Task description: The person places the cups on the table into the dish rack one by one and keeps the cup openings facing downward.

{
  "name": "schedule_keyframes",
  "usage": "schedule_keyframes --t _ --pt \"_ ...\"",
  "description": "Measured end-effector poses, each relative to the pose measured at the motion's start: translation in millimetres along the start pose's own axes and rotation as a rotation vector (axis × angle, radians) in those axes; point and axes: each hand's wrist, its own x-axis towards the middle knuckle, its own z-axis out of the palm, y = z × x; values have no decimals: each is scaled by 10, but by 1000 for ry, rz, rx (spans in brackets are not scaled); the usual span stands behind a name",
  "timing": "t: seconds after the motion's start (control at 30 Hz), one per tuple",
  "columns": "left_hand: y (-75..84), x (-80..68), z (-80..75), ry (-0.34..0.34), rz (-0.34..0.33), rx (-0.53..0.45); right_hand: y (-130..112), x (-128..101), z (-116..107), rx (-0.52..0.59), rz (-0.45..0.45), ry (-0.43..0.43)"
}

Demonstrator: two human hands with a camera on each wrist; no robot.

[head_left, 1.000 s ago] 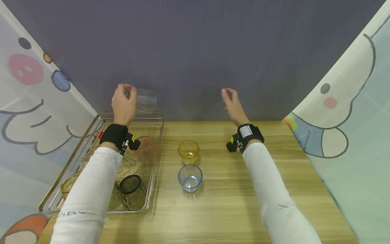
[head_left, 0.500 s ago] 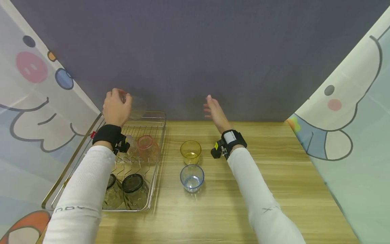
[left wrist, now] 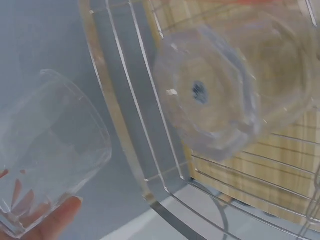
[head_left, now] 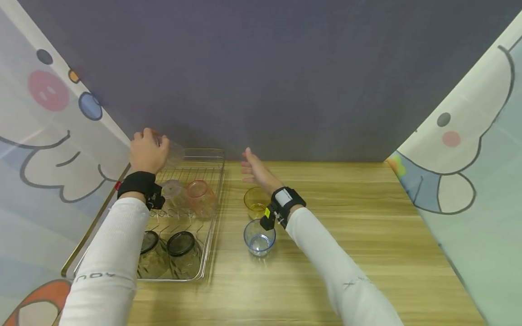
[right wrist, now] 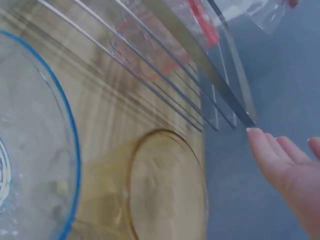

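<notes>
Take the wire rack (head_left: pixel 212 190) as your landmark. Inside it, the far row holds an upturned clear cup (head_left: pixel 173 192) and a pink cup (head_left: pixel 200 197) side by side, and the near row holds two dark glasses (head_left: pixel 179 253), so only the bare wires between the rows and along the far rim give you room. Your left hand (head_left: pixel 147 151) holds a clear cup (head_left: pixel 173 151) over that far rim. Just right of the rack, a yellow cup (head_left: pixel 254 203) and a blue cup (head_left: pixel 258 237) stand close together, with your right hand (head_left: pixel 257 172) above the yellow one. Further right of the rack, the table (head_left: pixel 367 226) lies open to the curtain (head_left: pixel 469 181).
</notes>
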Motion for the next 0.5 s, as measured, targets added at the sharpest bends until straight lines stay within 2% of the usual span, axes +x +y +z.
schedule_keyframes --t 0.1,0.27,0.5 --pt "-86 -3 -37 -38 -31 35 32 14 113 44 54 -11" --pt "-201 -23 -58 -52 -35 59 114 20 261 126 124 -43" --pt "-341 -84 -34 -111 -48 88 184 -45 366 128 167 -91"
